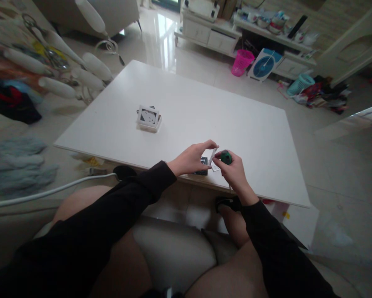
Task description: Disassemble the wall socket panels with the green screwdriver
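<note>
My left hand (192, 159) grips a thin white plate (212, 155) by its edges, between thumb and fingers, and it stands nearly edge-on to me. A green-handled screwdriver (226, 157) is in my right hand (236, 171), whose fingertips come close to the plate; whether they touch it I cannot tell. Partly hidden under my left hand, a dark boxy part (201, 171) lies by the table's near edge. A small flat white piece (215, 167) rests beside it. Farther left sits a stack of white wall socket parts (149, 118), with a framed socket face on top.
The white table (186, 103) stretches away from me. A white multi-arm lamp (80, 74) rises by its left side. Beyond it stand a pink basket (242, 62), a blue fan (263, 65) and a white cabinet (207, 35). A white cable (52, 191) runs at lower left.
</note>
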`<state>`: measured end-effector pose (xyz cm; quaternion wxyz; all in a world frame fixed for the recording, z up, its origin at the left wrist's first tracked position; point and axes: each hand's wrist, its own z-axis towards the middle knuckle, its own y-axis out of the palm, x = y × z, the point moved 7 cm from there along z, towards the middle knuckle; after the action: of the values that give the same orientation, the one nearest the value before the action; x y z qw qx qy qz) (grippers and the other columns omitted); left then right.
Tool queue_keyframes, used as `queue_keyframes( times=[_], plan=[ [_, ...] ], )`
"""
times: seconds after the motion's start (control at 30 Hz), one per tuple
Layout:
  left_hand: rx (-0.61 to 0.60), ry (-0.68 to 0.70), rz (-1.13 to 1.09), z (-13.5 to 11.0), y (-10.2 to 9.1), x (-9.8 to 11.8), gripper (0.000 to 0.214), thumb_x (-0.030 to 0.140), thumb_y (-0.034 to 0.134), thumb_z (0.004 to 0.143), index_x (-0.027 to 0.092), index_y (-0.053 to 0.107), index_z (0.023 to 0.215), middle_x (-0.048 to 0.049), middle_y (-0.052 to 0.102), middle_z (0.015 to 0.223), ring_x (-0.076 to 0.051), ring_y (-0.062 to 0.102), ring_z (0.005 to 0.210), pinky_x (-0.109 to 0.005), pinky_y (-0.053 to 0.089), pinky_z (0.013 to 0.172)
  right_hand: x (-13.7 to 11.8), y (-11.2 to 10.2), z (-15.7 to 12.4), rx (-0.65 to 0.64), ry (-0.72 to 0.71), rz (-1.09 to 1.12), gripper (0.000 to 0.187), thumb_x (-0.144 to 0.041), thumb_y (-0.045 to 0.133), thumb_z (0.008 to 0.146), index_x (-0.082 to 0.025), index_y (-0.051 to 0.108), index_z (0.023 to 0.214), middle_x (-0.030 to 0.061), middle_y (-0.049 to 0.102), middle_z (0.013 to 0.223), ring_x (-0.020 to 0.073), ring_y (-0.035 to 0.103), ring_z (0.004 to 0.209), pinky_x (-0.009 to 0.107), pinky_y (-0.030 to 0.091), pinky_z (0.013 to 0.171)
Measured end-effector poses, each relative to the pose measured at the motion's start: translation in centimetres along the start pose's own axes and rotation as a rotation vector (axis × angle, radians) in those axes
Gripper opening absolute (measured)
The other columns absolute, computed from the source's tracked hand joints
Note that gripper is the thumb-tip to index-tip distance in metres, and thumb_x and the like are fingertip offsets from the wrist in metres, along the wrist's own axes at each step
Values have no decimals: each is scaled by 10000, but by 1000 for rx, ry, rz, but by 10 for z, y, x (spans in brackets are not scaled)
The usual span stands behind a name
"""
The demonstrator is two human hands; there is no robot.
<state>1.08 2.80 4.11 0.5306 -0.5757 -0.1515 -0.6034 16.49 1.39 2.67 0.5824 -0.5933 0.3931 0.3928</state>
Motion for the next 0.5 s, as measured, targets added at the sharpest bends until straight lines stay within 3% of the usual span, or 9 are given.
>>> queue_keyframes(
  times=[0.2, 0.37, 0.5],
  plan=[
    [10, -18, -12, 1, -2, -1, 550, 168, 795, 726, 211, 551, 1217, -101, 688, 1322, -261, 670, 1242, -405, 536, 1037, -2, -2, -1, 9, 19, 26, 199, -372, 771, 766, -207, 678, 828, -24, 635, 700, 135, 519, 597, 299, 444, 616],
    [30, -50, 13, 1, -4, -4, 508, 194, 783, 744, 212, 536, 1188, -97, 695, 1257, -264, 682, 1188, -382, 552, 944, -10, -1, -2, -8, -62, 34, 241, -342, 810, 726, -211, 708, 901, 33, 744, 885, 192, 659, 780, 332, 517, 730],
    [32, -51, 26, 1, -4, -4, 511, 179, 775, 733, 206, 539, 1185, -94, 688, 1234, -257, 687, 1151, -372, 547, 924, -6, 0, -2, -10, -77, 10, 269, -357, 813, 747, -219, 732, 964, 40, 764, 912, 219, 699, 845, 367, 544, 801]
  ],
)
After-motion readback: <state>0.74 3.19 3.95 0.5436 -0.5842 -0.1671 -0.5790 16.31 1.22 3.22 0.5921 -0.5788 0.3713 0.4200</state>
